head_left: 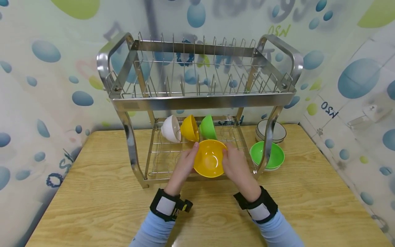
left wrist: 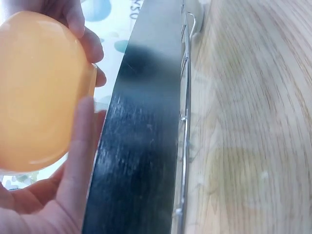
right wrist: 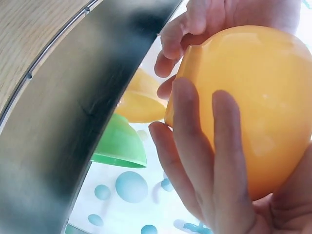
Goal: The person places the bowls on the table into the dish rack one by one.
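Note:
Both hands hold a yellow bowl (head_left: 210,159) between them at the front of the dish rack's lower shelf (head_left: 168,176). My left hand (head_left: 186,161) grips its left side, thumb at the rim. On the opposite side, my right hand (head_left: 236,164) holds the wall; in the right wrist view its fingers (right wrist: 228,141) spread over the bowl's outside. The bowl's inside faces up toward the head camera. Behind it, a white bowl (head_left: 170,129), another yellow bowl (head_left: 189,128) and a green bowl (head_left: 208,127) stand tilted on edge in a row on the lower shelf.
The steel rack's upper tier (head_left: 203,102) with upright wire dividers spans above the hands. Right of the rack, a green bowl (head_left: 277,154) sits stacked on a pale one, with white dark-rimmed bowls (head_left: 271,130) behind. A patterned wall (head_left: 83,61) backs the wooden table (head_left: 102,206).

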The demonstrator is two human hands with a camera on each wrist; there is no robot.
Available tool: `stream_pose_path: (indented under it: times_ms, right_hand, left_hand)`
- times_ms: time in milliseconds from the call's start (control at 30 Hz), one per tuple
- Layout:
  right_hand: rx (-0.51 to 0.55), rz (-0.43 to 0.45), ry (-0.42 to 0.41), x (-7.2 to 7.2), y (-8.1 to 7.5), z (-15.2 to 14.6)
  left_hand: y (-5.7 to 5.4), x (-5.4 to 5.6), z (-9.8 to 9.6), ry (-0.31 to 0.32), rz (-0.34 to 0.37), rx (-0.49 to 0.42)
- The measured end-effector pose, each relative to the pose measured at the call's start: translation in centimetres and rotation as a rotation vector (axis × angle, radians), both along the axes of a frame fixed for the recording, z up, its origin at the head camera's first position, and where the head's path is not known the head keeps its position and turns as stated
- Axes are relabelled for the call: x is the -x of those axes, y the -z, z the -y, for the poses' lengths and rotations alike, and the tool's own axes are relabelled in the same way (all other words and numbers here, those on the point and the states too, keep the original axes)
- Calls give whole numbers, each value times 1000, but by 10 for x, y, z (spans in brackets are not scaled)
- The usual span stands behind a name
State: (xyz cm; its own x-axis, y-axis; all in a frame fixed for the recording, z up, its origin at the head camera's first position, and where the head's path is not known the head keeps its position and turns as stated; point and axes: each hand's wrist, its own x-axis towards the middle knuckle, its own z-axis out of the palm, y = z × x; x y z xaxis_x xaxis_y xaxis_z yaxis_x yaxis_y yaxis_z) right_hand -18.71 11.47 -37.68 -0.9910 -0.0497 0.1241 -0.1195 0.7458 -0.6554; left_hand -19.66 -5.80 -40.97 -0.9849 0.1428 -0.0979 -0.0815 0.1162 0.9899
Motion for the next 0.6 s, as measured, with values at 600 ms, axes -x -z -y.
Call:
stream_pose_path:
  times_ms: [600]
  right_hand:
    - [64,72,-38,6,5,3]
  left_hand:
    - [-24,-11,3,37,60,-134]
